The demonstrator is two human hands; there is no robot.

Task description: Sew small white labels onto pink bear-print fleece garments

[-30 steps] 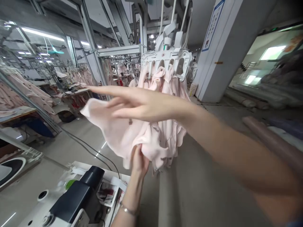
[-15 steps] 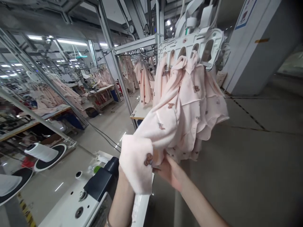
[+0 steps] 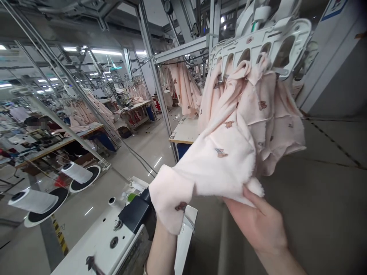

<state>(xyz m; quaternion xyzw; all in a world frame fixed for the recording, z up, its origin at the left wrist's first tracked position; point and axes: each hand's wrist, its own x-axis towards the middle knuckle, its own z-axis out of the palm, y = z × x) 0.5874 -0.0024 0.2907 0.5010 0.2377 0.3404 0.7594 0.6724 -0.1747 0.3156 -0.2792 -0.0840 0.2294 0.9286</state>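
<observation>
Head view: right hand (image 3: 259,225) pinches bear-print pink cloth (image 3: 226,160); left hand hidden beneath, grip unclear.

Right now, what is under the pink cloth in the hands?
Under the pink cloth show the left forearm, the right hand gripping its edge, and a sewing machine. The left hand is covered.

1. No word, brand or number can be read anywhere in the view.
2. A blue-bordered notice (image 3: 332,5) sits on the grey pillar (image 3: 341,65) at the upper right. Only its corner shows, and the print is too small to make out.
3. A yellow-and-black striped strip (image 3: 59,236) lies at the lower left, beside the white sewing machine (image 3: 94,244).
4. The pink fabric (image 3: 223,160) carries small brown bear motifs, which are pictures and not lettering.
</observation>
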